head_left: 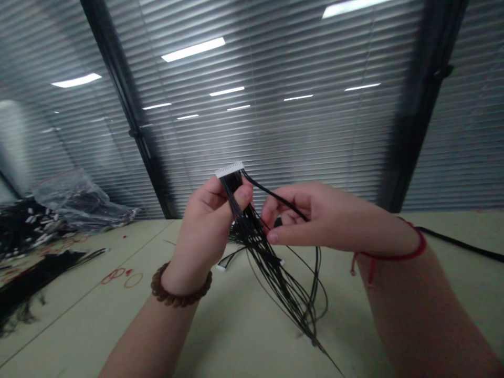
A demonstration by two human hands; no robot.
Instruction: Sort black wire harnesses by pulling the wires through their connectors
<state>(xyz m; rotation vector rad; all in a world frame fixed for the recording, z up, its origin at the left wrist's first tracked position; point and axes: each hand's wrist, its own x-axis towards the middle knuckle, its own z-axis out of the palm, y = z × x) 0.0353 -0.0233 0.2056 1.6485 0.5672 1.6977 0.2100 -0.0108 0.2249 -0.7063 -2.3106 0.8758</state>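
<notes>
A wire harness [271, 262] of many thin black wires hangs from a long white connector [230, 169]. My left hand [208, 220] pinches the wires just below that connector, thumb in front, holding it up above the table. Beside it, my right hand [303, 212] has its fingers curled at the wires, thumb toward the fingertips. A thicker black strand [271, 195] runs from the connector's right end across the right hand's fingers and hangs below it. Whether the right fingertips grip a single wire is hard to see. Small white plugs [221, 268] show at some wire ends.
A pale green table [137, 325] lies beneath. On the left are a pile of black wires with white plugs [27, 226], a clear plastic bag [84, 199], a dark wire bundle [43, 273] and rubber bands [133, 280]. A black cable [460, 243] lies right. Glass with blinds stands behind.
</notes>
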